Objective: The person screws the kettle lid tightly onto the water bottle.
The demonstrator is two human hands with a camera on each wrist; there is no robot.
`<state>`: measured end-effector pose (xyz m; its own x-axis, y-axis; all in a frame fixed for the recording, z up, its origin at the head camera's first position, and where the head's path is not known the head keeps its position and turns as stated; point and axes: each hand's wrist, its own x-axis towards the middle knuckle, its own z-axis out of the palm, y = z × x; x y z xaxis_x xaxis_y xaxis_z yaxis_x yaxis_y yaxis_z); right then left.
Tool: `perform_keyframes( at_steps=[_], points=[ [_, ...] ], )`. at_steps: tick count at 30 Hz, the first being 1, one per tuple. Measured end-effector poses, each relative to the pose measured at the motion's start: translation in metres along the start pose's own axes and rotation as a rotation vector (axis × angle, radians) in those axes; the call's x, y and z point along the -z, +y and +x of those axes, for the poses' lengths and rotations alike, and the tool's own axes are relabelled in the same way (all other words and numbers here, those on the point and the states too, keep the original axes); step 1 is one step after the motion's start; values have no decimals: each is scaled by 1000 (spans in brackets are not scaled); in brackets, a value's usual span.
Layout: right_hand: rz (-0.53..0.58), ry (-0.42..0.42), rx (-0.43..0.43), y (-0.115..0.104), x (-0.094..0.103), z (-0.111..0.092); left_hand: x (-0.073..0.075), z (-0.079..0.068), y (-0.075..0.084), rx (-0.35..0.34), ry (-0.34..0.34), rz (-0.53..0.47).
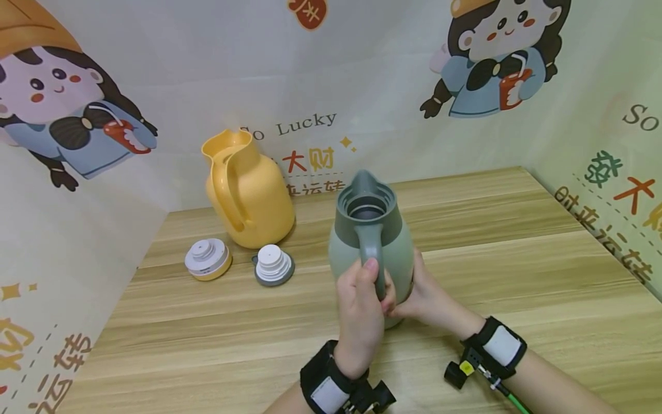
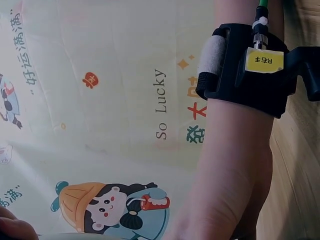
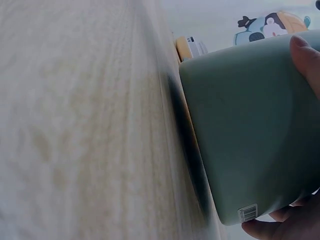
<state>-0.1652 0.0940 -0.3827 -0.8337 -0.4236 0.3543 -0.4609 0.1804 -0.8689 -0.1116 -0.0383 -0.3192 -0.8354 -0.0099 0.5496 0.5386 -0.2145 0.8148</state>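
Backdrop (image 1: pixel 248 63) printed with cartoon figures (image 1: pixel 509 63), 2 of them large in the head view, rose behind a wood-grain table (image 1: pixel 217 339) and along both its sides. Near the middle of the table, in front of the person, was the green jug (image 1: pixel 398 256), mouth open, spout toward 12 o'clock and handle toward 6. Seen from the right wrist, its base seemed to hover just off the table above a dark strip, though the close, dim angle made that hard to judge. At 10 o'clock from it stood the yellow jug (image 1: pixel 266 198), well apart. The left hand (image 1: pixel 359 293) was clamped on the green jug's handle, thumb lying on top. The right hand (image 1: pixel 426 290) gripped the same jug's body low down at 4 o'clock, thumb and fingers curved round it. Each wrist wore a black strap (image 1: pixel 493 348). At 9 o'clock from the green jug lay 2 lids, white stepped plugs upward: farther out, the yellow-rimmed lid (image 1: pixel 208 257); nearer, the grey-rimmed lid (image 1: pixel 273 264). Smallest was a barcode label (image 3: pixel 247 212) at the green jug's base edge.
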Motion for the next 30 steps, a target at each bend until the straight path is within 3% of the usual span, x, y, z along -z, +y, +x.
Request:
perform_keyframes(
  at_steps=[30],
  points=[
    [12, -6, -16, 5, 0, -2, -3, -4, -5, 29, 33, 17]
  ],
)
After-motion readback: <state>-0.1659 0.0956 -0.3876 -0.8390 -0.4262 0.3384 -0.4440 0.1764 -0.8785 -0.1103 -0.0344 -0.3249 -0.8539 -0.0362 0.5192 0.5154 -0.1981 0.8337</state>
